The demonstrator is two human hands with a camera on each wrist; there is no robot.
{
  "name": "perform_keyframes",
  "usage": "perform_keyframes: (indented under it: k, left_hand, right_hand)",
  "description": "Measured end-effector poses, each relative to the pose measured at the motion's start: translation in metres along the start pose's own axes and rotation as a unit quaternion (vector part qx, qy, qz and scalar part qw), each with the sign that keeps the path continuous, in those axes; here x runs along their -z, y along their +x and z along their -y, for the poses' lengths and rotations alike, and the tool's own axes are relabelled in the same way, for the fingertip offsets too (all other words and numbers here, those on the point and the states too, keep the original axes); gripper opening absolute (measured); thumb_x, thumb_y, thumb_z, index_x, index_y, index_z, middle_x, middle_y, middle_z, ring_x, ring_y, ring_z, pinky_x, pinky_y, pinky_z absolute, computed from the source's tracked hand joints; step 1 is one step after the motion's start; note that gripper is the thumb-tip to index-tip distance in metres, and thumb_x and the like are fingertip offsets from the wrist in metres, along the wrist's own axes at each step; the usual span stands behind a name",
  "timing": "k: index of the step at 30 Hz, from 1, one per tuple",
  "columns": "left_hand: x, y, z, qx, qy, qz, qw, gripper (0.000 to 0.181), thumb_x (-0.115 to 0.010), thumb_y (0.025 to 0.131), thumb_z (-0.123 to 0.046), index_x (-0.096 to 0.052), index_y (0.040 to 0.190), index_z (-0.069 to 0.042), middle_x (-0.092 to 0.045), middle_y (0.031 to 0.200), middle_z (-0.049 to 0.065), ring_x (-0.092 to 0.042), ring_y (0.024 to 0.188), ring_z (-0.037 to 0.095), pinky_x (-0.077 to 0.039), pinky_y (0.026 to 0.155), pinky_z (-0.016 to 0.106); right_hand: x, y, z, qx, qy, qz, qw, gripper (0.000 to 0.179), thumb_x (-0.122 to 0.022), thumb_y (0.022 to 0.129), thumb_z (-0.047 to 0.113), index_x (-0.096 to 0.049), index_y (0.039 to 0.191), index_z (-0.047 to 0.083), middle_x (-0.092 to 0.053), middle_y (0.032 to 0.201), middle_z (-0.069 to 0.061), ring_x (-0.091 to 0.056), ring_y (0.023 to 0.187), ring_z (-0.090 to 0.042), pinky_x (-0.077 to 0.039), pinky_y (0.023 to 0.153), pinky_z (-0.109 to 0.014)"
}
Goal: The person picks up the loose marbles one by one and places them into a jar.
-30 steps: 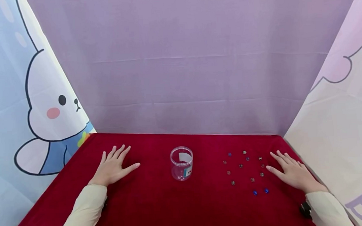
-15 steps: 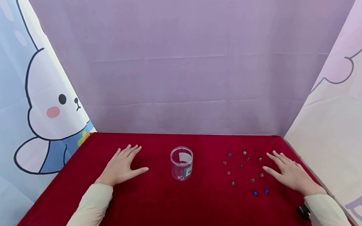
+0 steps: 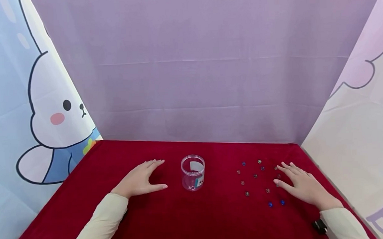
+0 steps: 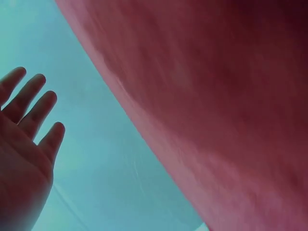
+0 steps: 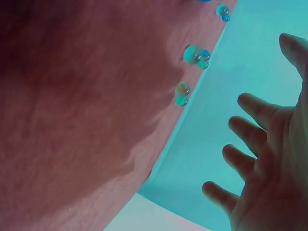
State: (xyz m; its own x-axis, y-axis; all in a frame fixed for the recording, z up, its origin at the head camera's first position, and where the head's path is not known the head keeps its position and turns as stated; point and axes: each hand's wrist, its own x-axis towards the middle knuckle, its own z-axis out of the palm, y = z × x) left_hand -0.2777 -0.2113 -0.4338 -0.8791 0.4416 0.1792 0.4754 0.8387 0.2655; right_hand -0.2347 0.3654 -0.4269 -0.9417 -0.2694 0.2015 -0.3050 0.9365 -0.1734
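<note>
A clear plastic jar (image 3: 193,178) with a small label stands upright and open-topped in the middle of the red cloth. Left of it my left hand (image 3: 139,180) hovers with fingers extended and thumb apart, its tips short of the jar and nothing held. Several glass marbles (image 3: 267,190) lie scattered to the right, among them two blue marbles (image 3: 270,204) at the near side. My right hand (image 3: 305,186), fingers spread, is over the right edge of the marbles and partly covers some. In the right wrist view its fingers (image 5: 250,108) are extended and hold nothing.
The red cloth (image 3: 183,223) covers the table. A purple curtain (image 3: 189,80) rises behind its far edge. Printed fabric walls (image 3: 11,116) close in the left and right sides.
My left hand has moved right toward the jar and turned so the palm faces it more. My right hand has shifted slightly left, over the outer marbles. The jar and marbles stay put.
</note>
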Motion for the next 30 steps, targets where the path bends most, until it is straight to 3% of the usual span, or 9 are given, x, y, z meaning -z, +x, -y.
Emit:
perform_keyframes:
  k: [5, 17, 30]
  left_hand:
    - [-0.003, 0.003, -0.011, 0.021, -0.065, 0.010, 0.9976, 0.101, -0.068, 0.073, -0.078, -0.041, 0.154, -0.024, -0.044, 0.152, 0.003, -0.041, 0.138, 0.027, -0.040, 0.107, 0.053]
    - [-0.016, 0.018, -0.027, 0.014, -0.145, 0.026, 0.9890, 0.099, -0.071, 0.074, -0.074, -0.039, 0.155, -0.025, -0.040, 0.154, -0.002, -0.037, 0.140, 0.023, -0.039, 0.109, 0.052]
    - [-0.027, 0.032, -0.044, 0.022, -0.239, 0.017, 0.9707, 0.098, -0.080, 0.075, -0.060, -0.038, 0.154, -0.020, -0.044, 0.150, -0.002, -0.043, 0.136, 0.023, -0.045, 0.103, 0.052]
  right_hand:
    - [0.000, 0.001, 0.007, 0.004, 0.001, 0.004, 1.0000, 0.070, -0.059, 0.095, 0.058, -0.055, 0.142, 0.006, -0.045, 0.149, -0.023, -0.032, 0.139, -0.048, -0.030, 0.100, -0.074]
    - [0.001, -0.003, 0.024, 0.032, 0.007, 0.003, 0.9994, 0.065, -0.066, 0.092, 0.054, -0.062, 0.134, 0.005, -0.052, 0.142, -0.023, -0.037, 0.136, -0.048, -0.035, 0.099, -0.071]
    - [-0.001, -0.004, 0.030, 0.054, 0.007, -0.003, 0.9985, 0.061, -0.070, 0.089, 0.052, -0.066, 0.130, 0.007, -0.055, 0.138, -0.022, -0.044, 0.131, -0.047, -0.039, 0.098, -0.068]
